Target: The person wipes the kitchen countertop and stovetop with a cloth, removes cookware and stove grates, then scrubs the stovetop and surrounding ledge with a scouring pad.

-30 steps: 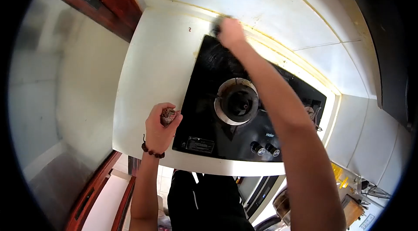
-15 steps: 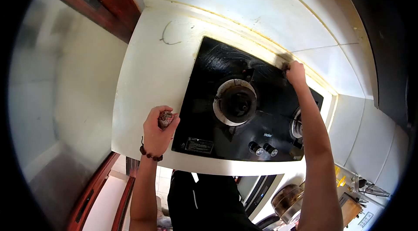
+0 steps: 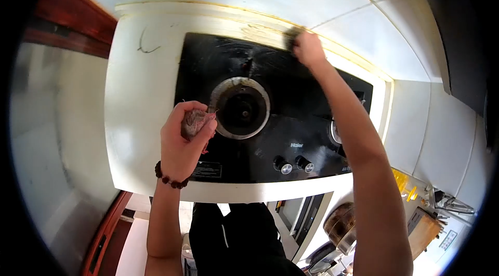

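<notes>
My left hand (image 3: 184,135) is wrapped round a crumpled greyish-pink wad (image 3: 194,124), over the left part of the black stove (image 3: 280,83), beside the round left burner (image 3: 242,108). My right hand (image 3: 309,48) is closed on a dark, blurred pad (image 3: 293,38) at the stove's back edge, against the pale ledge by the wall. Two knobs (image 3: 294,165) sit near the stove's front edge. My right forearm partly hides the right burner (image 3: 336,132).
A dark curved strand (image 3: 147,47) lies on the white counter (image 3: 138,99) left of the stove. Pots (image 3: 340,226) and a wooden block with utensils (image 3: 423,232) stand at the lower right. A dark range hood (image 3: 468,57) overhangs the right side.
My right hand has moved left along the back edge with the dark pad since half a second ago. My left hand has risen nearer the left burner, still holding the wad. The view has shifted.
</notes>
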`<move>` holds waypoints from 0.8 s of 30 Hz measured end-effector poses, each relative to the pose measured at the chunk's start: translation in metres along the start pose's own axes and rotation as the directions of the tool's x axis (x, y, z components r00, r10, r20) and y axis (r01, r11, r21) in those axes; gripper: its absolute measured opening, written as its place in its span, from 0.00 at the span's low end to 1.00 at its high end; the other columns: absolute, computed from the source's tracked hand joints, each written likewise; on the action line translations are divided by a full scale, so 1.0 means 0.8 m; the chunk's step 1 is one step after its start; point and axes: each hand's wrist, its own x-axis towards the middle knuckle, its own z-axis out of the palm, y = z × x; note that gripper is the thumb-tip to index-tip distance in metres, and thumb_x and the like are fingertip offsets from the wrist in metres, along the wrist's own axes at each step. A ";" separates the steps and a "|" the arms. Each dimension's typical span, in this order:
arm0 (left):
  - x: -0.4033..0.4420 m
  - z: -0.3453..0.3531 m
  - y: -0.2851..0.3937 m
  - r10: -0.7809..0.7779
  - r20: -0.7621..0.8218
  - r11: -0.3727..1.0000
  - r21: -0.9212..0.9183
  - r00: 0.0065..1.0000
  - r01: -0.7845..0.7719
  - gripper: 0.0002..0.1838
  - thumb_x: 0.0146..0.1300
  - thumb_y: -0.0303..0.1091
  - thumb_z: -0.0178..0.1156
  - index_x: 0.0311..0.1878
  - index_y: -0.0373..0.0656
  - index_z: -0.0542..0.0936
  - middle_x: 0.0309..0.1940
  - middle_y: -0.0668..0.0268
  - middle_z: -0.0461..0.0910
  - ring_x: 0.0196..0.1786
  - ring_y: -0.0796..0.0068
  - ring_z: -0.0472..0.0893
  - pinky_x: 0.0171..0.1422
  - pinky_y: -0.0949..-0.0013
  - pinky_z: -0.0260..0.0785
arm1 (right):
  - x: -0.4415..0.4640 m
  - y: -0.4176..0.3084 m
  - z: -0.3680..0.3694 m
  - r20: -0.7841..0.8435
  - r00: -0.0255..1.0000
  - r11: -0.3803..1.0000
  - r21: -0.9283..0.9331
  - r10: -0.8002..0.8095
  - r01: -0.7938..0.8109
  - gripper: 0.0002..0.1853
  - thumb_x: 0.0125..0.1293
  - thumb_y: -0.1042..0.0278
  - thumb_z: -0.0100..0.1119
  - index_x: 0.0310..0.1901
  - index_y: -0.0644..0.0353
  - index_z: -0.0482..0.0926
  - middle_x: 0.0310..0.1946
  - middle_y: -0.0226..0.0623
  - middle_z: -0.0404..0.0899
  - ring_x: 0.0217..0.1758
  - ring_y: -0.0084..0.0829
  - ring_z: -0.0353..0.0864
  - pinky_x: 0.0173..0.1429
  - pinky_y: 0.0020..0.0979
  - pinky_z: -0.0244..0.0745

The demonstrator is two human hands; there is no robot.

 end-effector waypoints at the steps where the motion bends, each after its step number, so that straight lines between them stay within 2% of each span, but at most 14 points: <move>1: -0.004 0.011 0.005 -0.021 0.024 0.999 -0.031 1.000 0.022 0.14 0.71 0.28 0.69 0.55 0.40 0.78 0.32 0.70 0.82 0.28 0.86 0.77 0.30 0.79 0.70 | -0.019 0.047 -0.001 -0.022 0.998 0.991 -0.111 0.067 -0.069 0.06 0.53 0.75 0.66 0.32 0.66 0.87 0.34 0.57 0.86 0.41 0.60 0.87 0.51 0.54 0.84; 3: -0.014 0.024 0.014 -0.052 0.063 0.997 -0.050 0.997 0.055 0.14 0.70 0.27 0.70 0.55 0.40 0.78 0.33 0.70 0.82 0.31 0.86 0.79 0.32 0.80 0.72 | -0.060 0.131 -0.022 0.018 0.961 0.953 -0.138 0.275 -0.270 0.06 0.56 0.76 0.63 0.34 0.66 0.87 0.36 0.58 0.86 0.42 0.61 0.87 0.53 0.54 0.84; 4: -0.019 0.031 0.013 -0.048 0.070 0.998 -0.048 0.996 0.051 0.14 0.70 0.27 0.70 0.55 0.40 0.78 0.33 0.70 0.82 0.31 0.86 0.79 0.32 0.80 0.72 | -0.072 0.186 -0.012 0.051 0.960 0.949 -0.179 0.274 -0.261 0.07 0.57 0.76 0.62 0.35 0.67 0.87 0.37 0.59 0.86 0.43 0.61 0.87 0.53 0.55 0.83; 6: -0.029 0.038 0.010 -0.034 0.065 0.997 -0.069 0.997 0.038 0.14 0.70 0.26 0.69 0.55 0.40 0.78 0.36 0.69 0.83 0.34 0.85 0.81 0.35 0.80 0.74 | -0.081 0.182 -0.028 0.068 0.925 0.914 -0.201 0.373 -0.353 0.12 0.62 0.76 0.63 0.46 0.67 0.85 0.43 0.63 0.86 0.50 0.60 0.87 0.59 0.53 0.83; 8: -0.034 0.036 0.005 -0.062 0.072 0.996 -0.064 0.995 0.067 0.14 0.70 0.25 0.70 0.55 0.40 0.78 0.37 0.68 0.83 0.36 0.85 0.83 0.37 0.80 0.75 | -0.063 0.138 -0.025 0.015 0.932 0.923 -0.150 0.361 -0.355 0.12 0.62 0.75 0.63 0.47 0.66 0.85 0.43 0.60 0.87 0.50 0.59 0.88 0.57 0.52 0.83; 9: -0.034 0.036 0.000 -0.035 0.047 0.997 -0.068 0.998 0.038 0.14 0.70 0.25 0.70 0.55 0.40 0.78 0.37 0.68 0.83 0.36 0.85 0.83 0.37 0.80 0.75 | -0.047 0.089 -0.030 -0.065 0.963 0.965 0.040 0.261 -0.258 0.07 0.54 0.76 0.64 0.35 0.66 0.87 0.35 0.57 0.86 0.45 0.56 0.87 0.53 0.54 0.82; 11: -0.037 0.046 -0.003 -0.014 0.020 0.997 -0.069 1.000 0.015 0.14 0.70 0.26 0.70 0.55 0.40 0.78 0.37 0.68 0.83 0.36 0.85 0.83 0.37 0.80 0.75 | -0.013 -0.011 -0.005 -0.068 0.997 0.993 0.110 0.047 -0.039 0.05 0.55 0.74 0.63 0.31 0.66 0.85 0.34 0.60 0.85 0.43 0.58 0.87 0.51 0.53 0.82; 13: -0.034 0.054 0.002 -0.055 0.025 0.993 -0.100 0.998 0.058 0.14 0.70 0.26 0.70 0.55 0.40 0.78 0.38 0.68 0.83 0.35 0.85 0.83 0.37 0.80 0.75 | 0.012 -0.088 0.003 -0.132 0.991 0.987 0.161 0.021 0.000 0.05 0.56 0.73 0.65 0.31 0.66 0.85 0.34 0.59 0.84 0.43 0.61 0.86 0.54 0.53 0.83; 16: -0.039 0.062 0.021 -0.054 0.036 0.997 -0.055 0.998 0.056 0.14 0.70 0.27 0.70 0.55 0.40 0.78 0.37 0.68 0.83 0.35 0.85 0.82 0.36 0.80 0.74 | 0.000 -0.048 0.018 -0.186 0.978 0.963 0.233 -0.094 0.137 0.05 0.56 0.74 0.65 0.32 0.67 0.85 0.34 0.60 0.84 0.42 0.62 0.85 0.53 0.54 0.82; 17: -0.040 0.061 0.022 -0.018 0.041 1.000 -0.021 0.999 0.019 0.14 0.70 0.27 0.70 0.55 0.40 0.78 0.38 0.68 0.83 0.34 0.85 0.82 0.36 0.80 0.74 | -0.021 -0.029 -0.008 -0.025 1.000 0.986 0.165 0.017 -0.012 0.04 0.59 0.76 0.64 0.33 0.67 0.85 0.40 0.61 0.86 0.48 0.60 0.87 0.56 0.53 0.84; 18: -0.042 0.061 0.021 -0.021 0.050 0.999 -0.025 0.999 0.022 0.14 0.70 0.27 0.70 0.55 0.40 0.78 0.38 0.68 0.83 0.34 0.85 0.82 0.36 0.80 0.74 | -0.041 0.004 -0.018 0.035 0.988 0.979 0.132 0.150 -0.154 0.05 0.62 0.77 0.62 0.35 0.67 0.86 0.42 0.61 0.86 0.49 0.59 0.87 0.57 0.53 0.84; 20: -0.042 0.055 0.015 -0.088 0.045 0.996 -0.020 0.995 0.089 0.13 0.70 0.26 0.70 0.55 0.40 0.78 0.38 0.68 0.83 0.35 0.84 0.82 0.37 0.80 0.75 | -0.083 0.063 -0.038 0.040 0.955 0.953 0.062 0.295 -0.297 0.08 0.64 0.77 0.60 0.38 0.66 0.88 0.41 0.59 0.87 0.47 0.58 0.88 0.57 0.53 0.83; 22: -0.043 0.051 0.007 -0.080 0.038 0.996 -0.021 0.996 0.081 0.14 0.70 0.26 0.70 0.55 0.40 0.78 0.38 0.68 0.83 0.35 0.84 0.83 0.38 0.79 0.76 | -0.096 0.083 -0.029 0.025 0.974 0.975 -0.027 0.223 -0.223 0.08 0.64 0.76 0.60 0.38 0.66 0.88 0.41 0.57 0.87 0.47 0.56 0.88 0.56 0.53 0.83; 24: -0.043 0.055 0.001 -0.075 0.034 0.997 -0.017 0.997 0.075 0.14 0.70 0.26 0.70 0.55 0.40 0.78 0.38 0.68 0.83 0.36 0.83 0.83 0.39 0.79 0.77 | -0.103 0.022 -0.022 -0.135 0.972 0.981 0.029 0.193 -0.191 0.06 0.61 0.76 0.62 0.36 0.65 0.87 0.41 0.55 0.85 0.46 0.54 0.87 0.54 0.50 0.84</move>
